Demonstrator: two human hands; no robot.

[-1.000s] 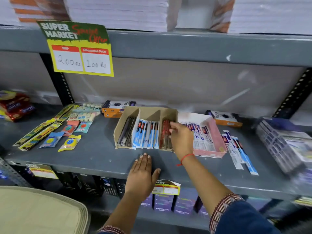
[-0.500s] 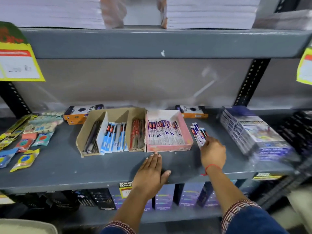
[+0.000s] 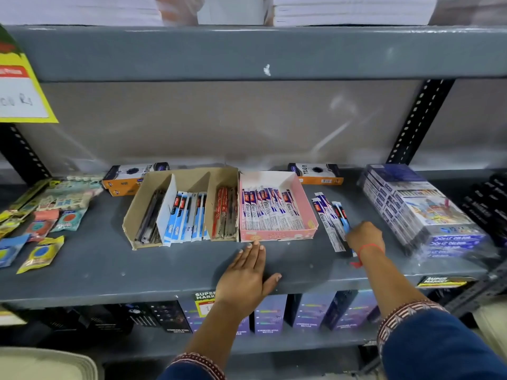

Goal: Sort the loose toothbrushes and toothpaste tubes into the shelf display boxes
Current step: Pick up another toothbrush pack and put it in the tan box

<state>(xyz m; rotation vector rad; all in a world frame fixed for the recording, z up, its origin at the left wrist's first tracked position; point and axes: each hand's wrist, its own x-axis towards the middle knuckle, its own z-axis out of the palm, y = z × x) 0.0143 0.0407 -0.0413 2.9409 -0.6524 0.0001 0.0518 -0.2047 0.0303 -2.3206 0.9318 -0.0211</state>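
A brown cardboard display box [image 3: 142, 207] on the grey shelf has three compartments: dark toothbrushes, blue-and-white packs and red packs. Touching its right side stands a pink box [image 3: 310, 212] filled with white-and-purple toothpaste tubes. Right of the pink box lie loose tubes [image 3: 325, 215] and a blue-packed toothbrush [image 3: 341, 215]. My right hand [image 3: 365, 237] rests on the near ends of these loose items, fingers curled down over the blue pack. My left hand [image 3: 244, 278] lies flat and open on the shelf, fingertips just short of the pink box.
Orange-and-black boxes [image 3: 131, 175] stand behind the display boxes. Small sachets and packets [image 3: 41, 223] are scattered at the left. A wrapped stack of purple boxes [image 3: 422, 209] sits at the right. A black upright [image 3: 417, 119] rises at the back right. Boxes fill the shelf below.
My right hand left the red compartment of the cardboard box, crossed to the right past the pink box and settled on the loose items. The view swung right. My left hand stayed flat.
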